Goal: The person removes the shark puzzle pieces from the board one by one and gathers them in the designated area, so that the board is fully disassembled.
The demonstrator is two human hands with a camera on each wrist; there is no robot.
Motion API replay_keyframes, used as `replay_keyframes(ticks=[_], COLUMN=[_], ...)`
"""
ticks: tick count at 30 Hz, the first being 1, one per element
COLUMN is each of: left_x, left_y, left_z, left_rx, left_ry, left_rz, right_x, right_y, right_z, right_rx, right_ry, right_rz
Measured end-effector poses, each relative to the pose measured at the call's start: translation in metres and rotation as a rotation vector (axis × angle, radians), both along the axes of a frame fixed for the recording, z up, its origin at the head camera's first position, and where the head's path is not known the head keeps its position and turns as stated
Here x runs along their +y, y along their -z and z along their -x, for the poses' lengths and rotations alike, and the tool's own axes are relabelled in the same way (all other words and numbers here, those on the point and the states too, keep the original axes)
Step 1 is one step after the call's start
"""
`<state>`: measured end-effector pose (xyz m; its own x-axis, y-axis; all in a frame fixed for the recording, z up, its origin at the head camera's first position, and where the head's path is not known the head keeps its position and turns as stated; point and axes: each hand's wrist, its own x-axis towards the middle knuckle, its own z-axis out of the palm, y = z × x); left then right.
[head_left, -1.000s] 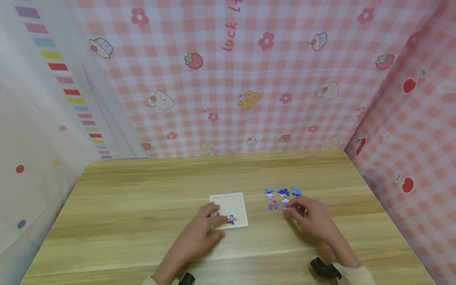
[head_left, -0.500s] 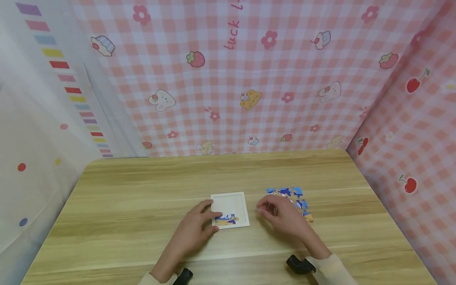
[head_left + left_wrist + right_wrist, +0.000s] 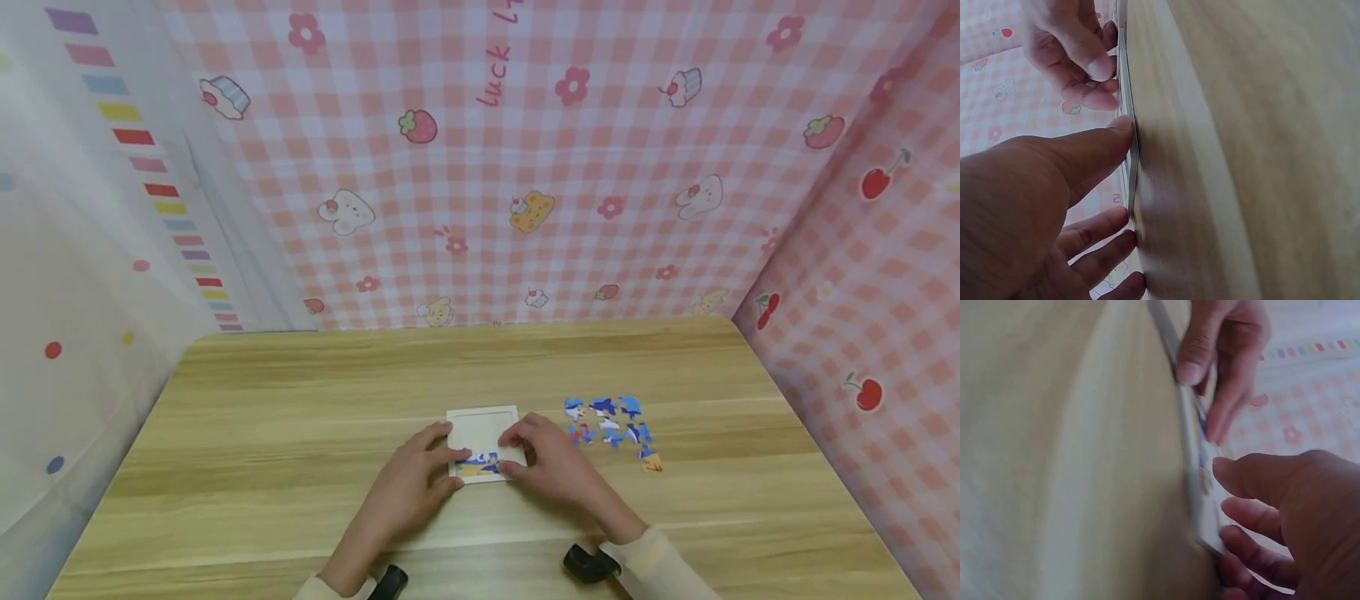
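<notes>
Backdrop: pink checked cloth with strawberries, cupcakes and cherries hangs across the top and right of the head frame; a pale curtain with coloured stripes fills the upper left.
Counter: light wood counter [image 3: 300, 433] fills the lower half of the head frame.
Puzzle tray: white square puzzle tray [image 3: 480, 421] lies flat at lower centre, a few coloured pieces already seated along its near edge.
Loose pieces: blue, red and yellow loose pieces [image 3: 611, 425] are scattered just right of the tray, apart from both hands.
Left hand: left hand [image 3: 408, 487] rests on the tray's left edge, thumb [image 3: 1094, 147] pressing the rim with fingers nearly straight and relaxed, holding nothing.
Right hand: right hand [image 3: 551, 462] is on the tray's lower right corner, fingers bent down onto it; whether a piece is pinched beneath the fingertips cannot be told.
Handling, tray: judged light, thin and stiff, likely to slide on the smooth wood, so steady it by the rim at opposite edges.
Handling, pieces: judged small, flat, light cardboard that bends if forced; best pinched at the edges and pressed down flat with a fingertip.
</notes>
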<state>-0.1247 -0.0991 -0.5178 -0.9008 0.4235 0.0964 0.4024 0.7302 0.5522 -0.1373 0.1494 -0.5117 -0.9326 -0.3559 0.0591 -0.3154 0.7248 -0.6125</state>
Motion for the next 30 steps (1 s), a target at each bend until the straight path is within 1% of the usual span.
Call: replay_keyframes(ticks=[3,5,10,18,22,27,30], left_x=[-0.0001,-0.0001,0.0004,0.0019,0.0025,0.0018,0.0006], left_y=[-0.0009,-0.0016,-0.0023,-0.0025,-0.0015,0.0,0.0008], left_z=[-0.0014,-0.0023,-0.0025,-0.0022,-0.0018,-0.0012,-0.0016], left_rx=[-0.01,0.0,0.024,0.007,0.008,-0.001,-0.008], left_ry=[-0.003,-0.001,0.002,-0.007,-0.008,-0.008,-0.009], left_rz=[-0.001,-0.002,0.004,0.004,0.005,0.01,0.017], right_x=[-0.0039,-0.0054,-0.0069,-0.0078,-0.0082,-0.0099,-0.0088], right_y=[0.0033,0.0048,0.0047,0.0041,0.0035,0.0036,0.005], right_z=[-0.0033,-0.0045,-0.0048,-0.0044,-0.0053,-0.0047,-0.0046], right_rx=[0.004,0.003,-0.009,0.003,-0.001,-0.051,-0.059], right_ry=[0.027,0.037,0.044,0.051,0.054,0.025,0.01], right_rz=[-0.03,-0.037,-0.019,-0.003,0.045,0.158,0.194])
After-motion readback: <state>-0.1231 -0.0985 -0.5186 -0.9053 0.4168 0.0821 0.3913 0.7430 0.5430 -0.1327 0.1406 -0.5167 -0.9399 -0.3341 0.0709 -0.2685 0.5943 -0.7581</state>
